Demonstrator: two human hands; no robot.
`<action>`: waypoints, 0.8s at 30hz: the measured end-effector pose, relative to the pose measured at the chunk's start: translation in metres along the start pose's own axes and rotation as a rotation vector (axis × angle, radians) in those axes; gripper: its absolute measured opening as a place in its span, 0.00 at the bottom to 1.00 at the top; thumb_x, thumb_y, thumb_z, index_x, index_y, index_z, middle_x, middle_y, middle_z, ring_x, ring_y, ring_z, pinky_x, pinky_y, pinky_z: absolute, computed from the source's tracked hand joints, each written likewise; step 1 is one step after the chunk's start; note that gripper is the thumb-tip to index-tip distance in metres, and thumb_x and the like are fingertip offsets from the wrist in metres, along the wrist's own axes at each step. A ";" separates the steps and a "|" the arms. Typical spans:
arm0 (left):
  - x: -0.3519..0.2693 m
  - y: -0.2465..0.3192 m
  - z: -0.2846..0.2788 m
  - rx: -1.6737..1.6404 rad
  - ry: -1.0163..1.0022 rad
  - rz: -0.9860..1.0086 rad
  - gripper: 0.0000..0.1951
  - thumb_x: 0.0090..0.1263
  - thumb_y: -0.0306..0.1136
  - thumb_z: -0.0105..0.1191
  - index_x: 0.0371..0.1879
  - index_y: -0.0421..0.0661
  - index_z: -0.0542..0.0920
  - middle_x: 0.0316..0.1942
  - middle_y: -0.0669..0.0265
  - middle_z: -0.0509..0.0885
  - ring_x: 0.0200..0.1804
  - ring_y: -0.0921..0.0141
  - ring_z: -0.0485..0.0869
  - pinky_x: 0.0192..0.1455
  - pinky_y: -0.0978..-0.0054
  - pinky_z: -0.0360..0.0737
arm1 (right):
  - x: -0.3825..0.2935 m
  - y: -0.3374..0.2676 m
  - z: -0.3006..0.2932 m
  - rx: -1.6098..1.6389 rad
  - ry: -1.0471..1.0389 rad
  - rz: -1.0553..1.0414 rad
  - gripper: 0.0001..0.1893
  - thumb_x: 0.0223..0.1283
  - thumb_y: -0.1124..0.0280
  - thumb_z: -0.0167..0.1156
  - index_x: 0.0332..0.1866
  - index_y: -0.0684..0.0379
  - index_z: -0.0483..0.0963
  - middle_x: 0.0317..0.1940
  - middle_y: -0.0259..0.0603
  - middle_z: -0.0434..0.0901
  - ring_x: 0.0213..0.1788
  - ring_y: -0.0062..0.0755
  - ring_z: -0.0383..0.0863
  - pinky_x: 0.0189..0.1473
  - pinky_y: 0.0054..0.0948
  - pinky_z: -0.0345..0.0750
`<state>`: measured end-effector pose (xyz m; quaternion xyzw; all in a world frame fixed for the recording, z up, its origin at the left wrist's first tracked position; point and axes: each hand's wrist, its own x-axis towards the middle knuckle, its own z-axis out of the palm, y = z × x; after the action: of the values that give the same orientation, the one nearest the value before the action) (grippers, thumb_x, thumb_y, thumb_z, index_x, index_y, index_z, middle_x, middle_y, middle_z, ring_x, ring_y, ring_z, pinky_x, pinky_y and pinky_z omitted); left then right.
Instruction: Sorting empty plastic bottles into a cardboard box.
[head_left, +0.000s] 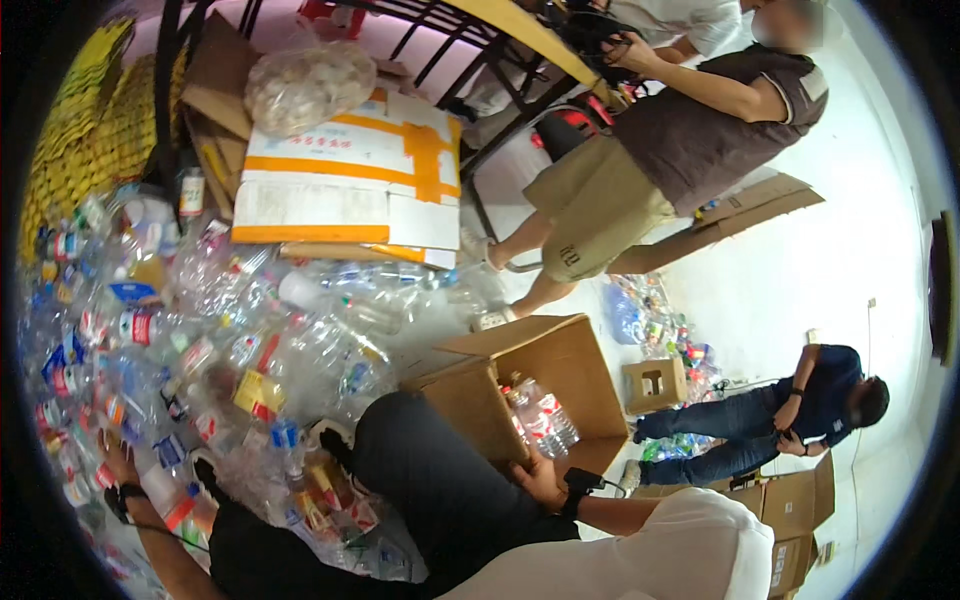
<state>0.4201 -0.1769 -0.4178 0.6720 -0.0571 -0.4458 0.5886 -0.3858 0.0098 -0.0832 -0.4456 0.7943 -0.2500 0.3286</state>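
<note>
My left hand (118, 459), with a dark band at the wrist, reaches into a wide heap of empty plastic bottles (142, 328) at the left. Its fingers are among the bottles, and whether they grip one is unclear. My right hand (538, 481) grips the near edge of an open cardboard box (604, 375); some fingertips are hidden. Inside that box lie several clear plastic bottles (546, 420) with red-and-white labels. Between my legs are more bottles, including one with a blue cap (285, 433).
A taped white carton (322, 199) and a plastic bag of pale items (311, 86) rest above the heap. One person (720, 112) stands at the upper right, another (817, 405) at the right. A smaller cardboard box (637, 394) and more bottles (649, 315) lie by the wall.
</note>
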 end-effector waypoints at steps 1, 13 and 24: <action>-0.001 0.000 0.007 0.025 0.033 -0.009 0.22 0.68 0.45 0.49 0.61 0.65 0.65 0.59 0.71 0.70 0.49 0.70 0.71 0.52 0.72 0.68 | -0.003 -0.007 -0.002 0.013 -0.008 0.003 0.22 0.59 0.81 0.55 0.61 0.66 0.63 0.50 0.40 0.76 0.48 0.24 0.74 0.50 0.24 0.74; -0.170 0.073 0.097 0.240 -0.147 0.222 0.24 0.70 0.50 0.45 0.60 0.49 0.65 0.62 0.62 0.67 0.58 0.64 0.68 0.60 0.66 0.65 | -0.005 -0.016 -0.019 -0.336 0.063 -0.159 0.26 0.56 0.64 0.60 0.57 0.64 0.64 0.44 0.58 0.75 0.48 0.50 0.76 0.50 0.39 0.72; -0.547 0.203 0.222 0.557 -0.825 0.698 0.18 0.70 0.45 0.46 0.43 0.38 0.71 0.40 0.61 0.74 0.39 0.68 0.72 0.44 0.71 0.71 | -0.028 -0.053 -0.041 0.109 0.267 -0.477 0.37 0.48 0.68 0.65 0.64 0.62 0.57 0.61 0.52 0.60 0.63 0.49 0.61 0.63 0.37 0.62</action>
<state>0.0368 -0.0730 0.0641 0.5139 -0.6121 -0.4185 0.4314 -0.3770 0.0132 -0.0110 -0.5646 0.6887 -0.4193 0.1765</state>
